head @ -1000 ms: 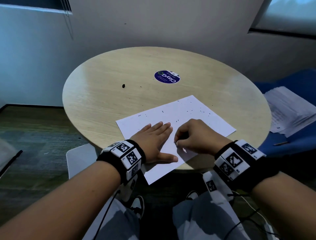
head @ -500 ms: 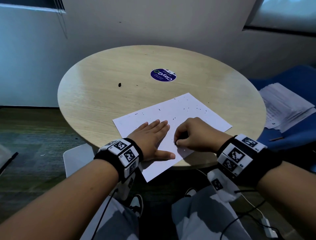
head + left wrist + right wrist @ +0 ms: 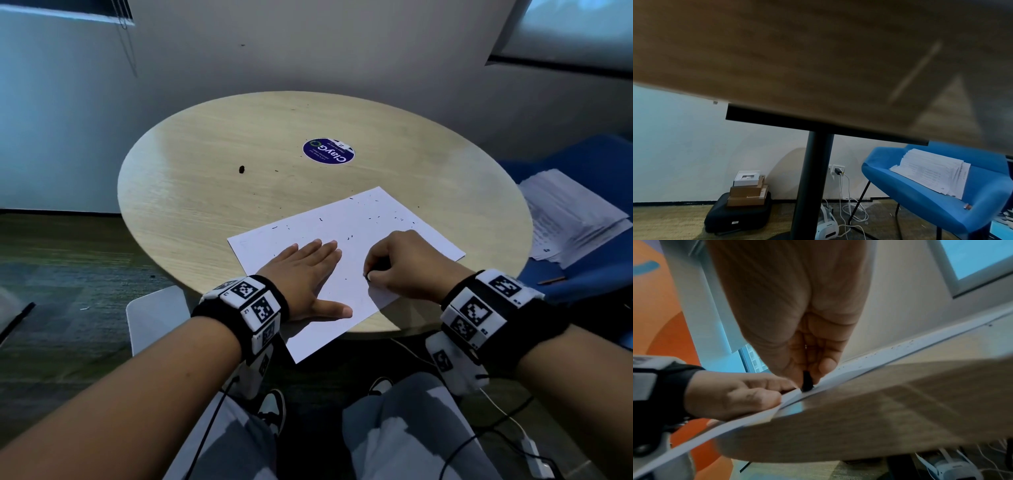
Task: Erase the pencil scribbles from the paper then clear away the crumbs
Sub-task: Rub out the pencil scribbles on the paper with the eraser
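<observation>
1. Right hand (image 3: pixel 400 267) pinches a small black eraser (image 3: pixel 806 381) against the white paper sheet (image 3: pixel 359 222); left hand (image 3: pixel 308 277), flat and unclenched, pins it alongside.
2. Risk: the paper's overhanging corner below the pinch could crumple or tear under hard rubbing.
3. Dark crumbs (image 3: pixel 376 219) beyond the pinch may smear.

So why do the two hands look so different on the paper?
The left hand lies flat with straight fingers, pressing the paper still; the right hand is curled up. The left hand holds nothing, while the right hand pinches a small dark eraser against the sheet. Both rest on the paper's near part and wear black wristbands with checkered tags.
</observation>
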The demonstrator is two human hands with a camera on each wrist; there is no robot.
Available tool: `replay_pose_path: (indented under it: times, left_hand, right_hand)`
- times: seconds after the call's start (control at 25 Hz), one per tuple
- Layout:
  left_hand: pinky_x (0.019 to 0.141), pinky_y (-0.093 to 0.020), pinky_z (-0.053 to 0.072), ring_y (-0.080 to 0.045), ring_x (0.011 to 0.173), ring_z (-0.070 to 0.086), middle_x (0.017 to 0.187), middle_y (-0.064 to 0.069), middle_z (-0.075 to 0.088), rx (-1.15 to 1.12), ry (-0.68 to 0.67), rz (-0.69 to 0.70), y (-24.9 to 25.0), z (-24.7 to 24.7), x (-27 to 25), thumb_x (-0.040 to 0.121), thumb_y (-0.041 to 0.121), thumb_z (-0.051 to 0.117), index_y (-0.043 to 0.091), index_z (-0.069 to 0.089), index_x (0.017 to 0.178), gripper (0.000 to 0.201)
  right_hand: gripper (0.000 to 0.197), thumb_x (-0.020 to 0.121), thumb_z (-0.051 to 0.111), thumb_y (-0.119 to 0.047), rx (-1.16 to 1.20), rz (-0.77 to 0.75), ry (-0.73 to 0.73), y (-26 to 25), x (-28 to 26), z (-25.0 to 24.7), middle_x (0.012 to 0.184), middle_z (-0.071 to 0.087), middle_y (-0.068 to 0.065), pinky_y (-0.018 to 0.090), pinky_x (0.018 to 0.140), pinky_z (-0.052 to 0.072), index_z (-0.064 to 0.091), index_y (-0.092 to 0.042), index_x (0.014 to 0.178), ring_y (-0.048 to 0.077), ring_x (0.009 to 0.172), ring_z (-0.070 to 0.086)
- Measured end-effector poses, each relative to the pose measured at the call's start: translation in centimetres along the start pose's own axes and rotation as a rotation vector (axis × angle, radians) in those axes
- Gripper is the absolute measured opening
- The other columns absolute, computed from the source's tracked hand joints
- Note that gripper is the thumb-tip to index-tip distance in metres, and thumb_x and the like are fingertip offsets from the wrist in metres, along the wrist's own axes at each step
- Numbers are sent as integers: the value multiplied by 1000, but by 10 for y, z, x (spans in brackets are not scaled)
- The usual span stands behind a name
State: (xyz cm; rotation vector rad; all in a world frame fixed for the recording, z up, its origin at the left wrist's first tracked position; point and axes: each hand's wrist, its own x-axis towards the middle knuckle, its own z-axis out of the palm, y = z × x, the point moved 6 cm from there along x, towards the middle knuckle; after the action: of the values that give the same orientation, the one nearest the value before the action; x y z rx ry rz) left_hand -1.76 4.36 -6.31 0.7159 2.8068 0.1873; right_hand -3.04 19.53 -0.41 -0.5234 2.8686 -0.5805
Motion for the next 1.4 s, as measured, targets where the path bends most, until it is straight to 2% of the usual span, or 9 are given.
replay_pose_path:
  times: [0.12, 0.32, 0.48, 0.68, 0.8, 0.96, 1.12, 1.28, 1.4]
  left_hand:
    - [122, -35, -6, -7, 150, -14, 164, 11, -15, -2, -7, 3, 0, 0, 0, 82, 81, 41, 26, -6, 158, 105]
    - [122, -35, -6, -7, 150, -14, 164, 11, -14, 1, -2, 3, 0, 0, 0, 83, 80, 41, 25, -5, 158, 104]
    - [122, -34, -6, -7, 150, -14, 164, 11, -14, 0, -1, 4, -1, 0, 0, 90, 73, 36, 26, -5, 158, 93]
    - [122, -33, -6, -7, 150, -13, 164, 12, -13, -10, -1, -6, -2, 0, 1, 95, 67, 33, 28, -4, 158, 83]
    - [122, -34, -6, -7, 150, -14, 164, 12, -14, -6, -7, -2, -1, 0, 1, 95, 67, 33, 27, -4, 158, 83]
    - [122, -34, -6, -8, 150, -13, 164, 11, -14, -8, -10, 4, -1, -1, 0, 93, 70, 36, 27, -4, 158, 87]
    - [122, -34, -6, -9, 150, -14, 164, 10, -14, 1, -20, 3, 0, -1, -1, 93, 70, 35, 26, -4, 158, 89]
    - [122, -34, -6, -9, 151, -13, 165, 9, -13, 3, -14, 1, 0, -3, -1, 93, 69, 35, 25, -4, 158, 88]
    - [121, -33, -6, -8, 150, -13, 165, 10, -14, 15, -17, -5, 0, -2, -1, 94, 69, 33, 26, -5, 158, 86]
  right_hand:
    - [13, 78, 63, -14, 10, -115, -96, -21, -13, 18, 74, 71, -9, 17, 67, 49, 75, -20, 78, 2, 74, 63]
    - [14, 77, 62, -13, -10, 15, 5, 1, -4, 1, 72, 70, -10, 19, 65, 47, 73, -21, 75, 5, 73, 63]
    - [11, 77, 63, -16, 10, -103, -92, -24, -17, 22, 73, 71, -8, 18, 64, 47, 74, -21, 77, 4, 72, 62]
    - [13, 77, 63, -13, 40, 9, 14, -4, -10, 8, 73, 70, -10, 16, 63, 44, 74, -20, 75, 2, 73, 62]
    - [12, 77, 63, -15, 30, -79, -54, -20, -20, 23, 72, 69, -9, 15, 62, 42, 74, -21, 76, 1, 72, 60]
    - [14, 76, 62, -13, 67, 17, 37, -2, -15, 9, 72, 69, -11, 18, 63, 42, 74, -20, 75, 1, 73, 61]
    - [11, 77, 64, -16, 70, -78, -66, -22, -29, 25, 73, 70, -9, 18, 65, 48, 74, -20, 77, 2, 73, 62]
    - [14, 78, 62, -12, 51, -3, 58, -5, -23, 11, 76, 70, -8, 20, 66, 43, 75, -19, 78, 3, 74, 61]
    - [13, 77, 63, -13, 76, -88, -20, -26, -36, 26, 76, 71, -7, 20, 68, 47, 75, -19, 78, 4, 75, 62]
